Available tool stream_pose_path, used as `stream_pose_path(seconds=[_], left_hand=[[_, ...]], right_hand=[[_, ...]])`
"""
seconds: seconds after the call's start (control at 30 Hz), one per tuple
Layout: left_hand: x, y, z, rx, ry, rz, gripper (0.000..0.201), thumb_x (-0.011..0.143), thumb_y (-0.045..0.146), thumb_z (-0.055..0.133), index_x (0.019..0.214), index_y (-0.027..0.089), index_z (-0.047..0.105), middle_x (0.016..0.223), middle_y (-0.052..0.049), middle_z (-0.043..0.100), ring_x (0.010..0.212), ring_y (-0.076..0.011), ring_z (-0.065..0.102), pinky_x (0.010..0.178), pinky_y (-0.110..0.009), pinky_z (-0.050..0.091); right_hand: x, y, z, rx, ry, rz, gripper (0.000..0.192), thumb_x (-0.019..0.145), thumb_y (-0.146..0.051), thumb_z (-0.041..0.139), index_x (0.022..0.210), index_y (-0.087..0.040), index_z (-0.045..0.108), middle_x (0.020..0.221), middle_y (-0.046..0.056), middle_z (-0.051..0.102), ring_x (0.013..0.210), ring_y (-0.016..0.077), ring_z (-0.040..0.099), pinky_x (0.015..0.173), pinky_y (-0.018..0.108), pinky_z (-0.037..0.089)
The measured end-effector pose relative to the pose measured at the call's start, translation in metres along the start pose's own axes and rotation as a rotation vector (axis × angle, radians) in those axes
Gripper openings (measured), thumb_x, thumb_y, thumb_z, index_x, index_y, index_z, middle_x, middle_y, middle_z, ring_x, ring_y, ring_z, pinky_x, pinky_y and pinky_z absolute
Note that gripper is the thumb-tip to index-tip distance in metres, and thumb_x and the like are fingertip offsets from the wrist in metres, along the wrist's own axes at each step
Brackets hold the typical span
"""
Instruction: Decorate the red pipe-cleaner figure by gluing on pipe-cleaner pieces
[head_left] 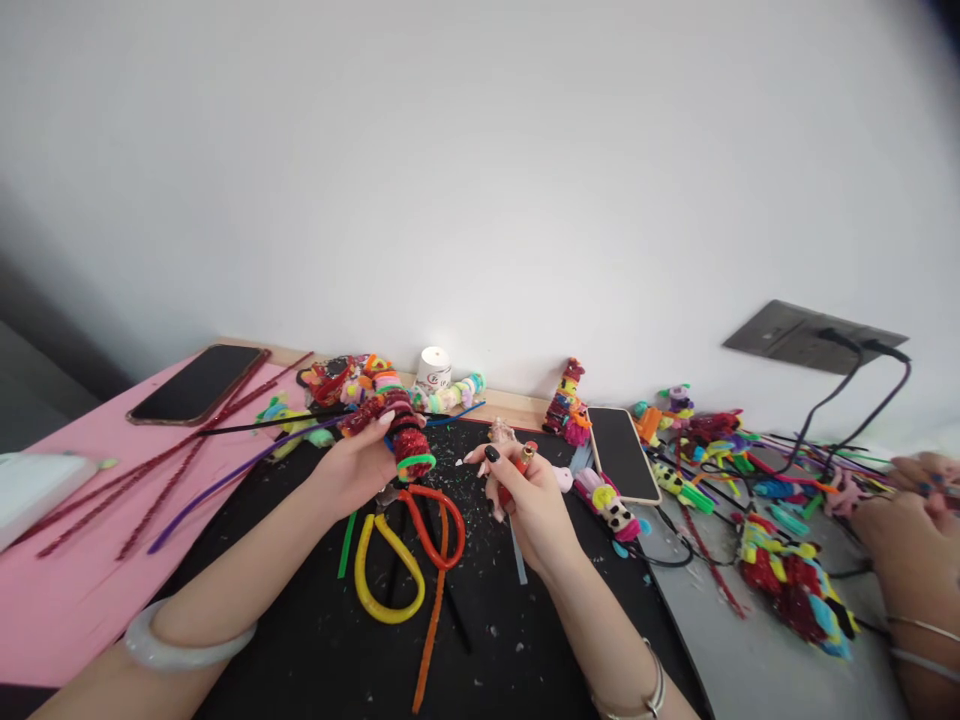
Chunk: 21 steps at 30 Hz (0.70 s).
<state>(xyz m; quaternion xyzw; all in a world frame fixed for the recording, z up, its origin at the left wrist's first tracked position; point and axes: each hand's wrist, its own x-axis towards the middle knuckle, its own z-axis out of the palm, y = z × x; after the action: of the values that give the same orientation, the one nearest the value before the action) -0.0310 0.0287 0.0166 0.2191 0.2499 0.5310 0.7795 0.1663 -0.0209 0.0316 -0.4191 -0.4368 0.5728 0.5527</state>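
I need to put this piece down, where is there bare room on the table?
Free: black mat between the yellow scissors and your left arm; pink surface near the front edge. Crowded: back edge behind the left hand, and the grey side past the phone.

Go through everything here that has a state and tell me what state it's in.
left hand: gripping the red pipe-cleaner figure
right hand: closed on a small red piece
left phone: screen dark, lying flat
right phone: screen dark, lying flat
wall socket: two cables plugged in

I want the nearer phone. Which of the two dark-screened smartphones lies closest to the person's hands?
The smartphone right of the right hand, on the black mat; the other lies far left on pink.
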Motion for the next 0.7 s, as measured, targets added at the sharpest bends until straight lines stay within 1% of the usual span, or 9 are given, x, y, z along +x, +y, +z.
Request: stream_pose_path(seconds=[0.1,0.13,0.2,0.27,0.3,0.33,0.5,0.6,0.7], left_hand=[[-0.005,0.000,-0.002,0.033,-0.137,-0.088,0.025,0.070,0.027,0.074,0.091,0.015,0.067,0.089,-0.010,0.067,0.073,-0.0190,0.062,0.062,-0.031,0.052],[-0.006,0.000,-0.003,0.039,-0.185,-0.113,0.028,0.070,0.028,0.074,0.094,0.015,0.067,0.094,-0.011,0.067,0.074,-0.0189,0.061,0.064,-0.031,0.052],[-0.008,-0.001,-0.004,0.052,-0.276,-0.162,0.031,0.070,0.031,0.073,0.097,0.016,0.067,0.101,-0.013,0.066,0.075,-0.0188,0.059,0.064,-0.030,0.051],[-0.010,-0.003,-0.004,0.077,-0.334,-0.202,0.031,0.070,0.034,0.073,0.096,0.017,0.067,0.108,-0.014,0.064,0.076,-0.0189,0.058,0.062,-0.029,0.050],[-0.011,-0.003,-0.004,0.086,-0.351,-0.215,0.031,0.070,0.034,0.073,0.095,0.017,0.067,0.109,-0.014,0.064,0.076,-0.0189,0.058,0.062,-0.029,0.049],[-0.011,-0.004,-0.004,0.092,-0.362,-0.226,0.031,0.070,0.035,0.072,0.095,0.017,0.068,0.107,-0.014,0.065,0.075,-0.0191,0.058,0.061,-0.029,0.049],[-0.012,-0.003,-0.004,0.112,-0.374,-0.278,0.031,0.071,0.039,0.071,0.094,0.019,0.068,0.082,-0.011,0.068,0.075,-0.0225,0.062,0.068,-0.034,0.050],[-0.011,-0.004,-0.006,0.097,-0.372,-0.293,0.034,0.069,0.039,0.072,0.095,0.018,0.069,0.084,-0.012,0.069,0.078,-0.0232,0.064,0.072,-0.035,0.050],[-0.010,-0.006,-0.008,0.070,-0.347,-0.289,0.034,0.069,0.038,0.073,0.094,0.017,0.068,0.086,-0.012,0.070,0.079,-0.0226,0.065,0.071,-0.033,0.050]], right_hand=[[0.007,-0.004,-0.001,-0.150,0.051,-0.045,0.027,0.075,-0.040,0.069,0.068,-0.015,0.063,0.077,0.000,0.061,0.043,0.0032,0.032,0.038,0.020,0.025],[0.009,-0.005,-0.001,-0.178,0.064,-0.060,0.027,0.074,-0.040,0.070,0.067,-0.015,0.062,0.074,-0.001,0.059,0.045,0.0037,0.032,0.039,0.020,0.024],[0.015,-0.007,0.002,-0.210,0.090,-0.075,0.027,0.074,-0.040,0.071,0.068,-0.016,0.061,0.060,-0.005,0.050,0.045,0.0050,0.031,0.041,0.021,0.023],[0.019,-0.009,0.006,-0.215,0.110,-0.068,0.027,0.074,-0.041,0.070,0.072,-0.016,0.061,0.049,-0.008,0.040,0.043,0.0058,0.028,0.041,0.021,0.020],[0.021,-0.010,0.008,-0.208,0.104,-0.055,0.027,0.074,-0.041,0.070,0.074,-0.016,0.061,0.047,-0.009,0.038,0.043,0.0059,0.027,0.041,0.021,0.019],[0.023,-0.012,0.010,-0.196,0.088,-0.037,0.027,0.074,-0.041,0.070,0.075,-0.016,0.061,0.046,-0.010,0.037,0.042,0.0057,0.026,0.041,0.021,0.018],[0.029,-0.027,0.021,-0.157,-0.036,0.076,0.024,0.074,-0.038,0.068,0.073,-0.016,0.058,0.044,-0.011,0.035,0.039,0.0047,0.023,0.038,0.020,0.017],[0.034,-0.036,0.026,-0.218,-0.100,0.125,0.020,0.075,-0.036,0.065,0.072,-0.017,0.057,0.043,-0.011,0.037,0.037,0.0043,0.024,0.037,0.020,0.016],[0.040,-0.039,0.028,-0.309,-0.133,0.179,0.016,0.075,-0.031,0.063,0.070,-0.017,0.056,0.045,-0.010,0.040,0.037,0.0040,0.024,0.036,0.020,0.015]])
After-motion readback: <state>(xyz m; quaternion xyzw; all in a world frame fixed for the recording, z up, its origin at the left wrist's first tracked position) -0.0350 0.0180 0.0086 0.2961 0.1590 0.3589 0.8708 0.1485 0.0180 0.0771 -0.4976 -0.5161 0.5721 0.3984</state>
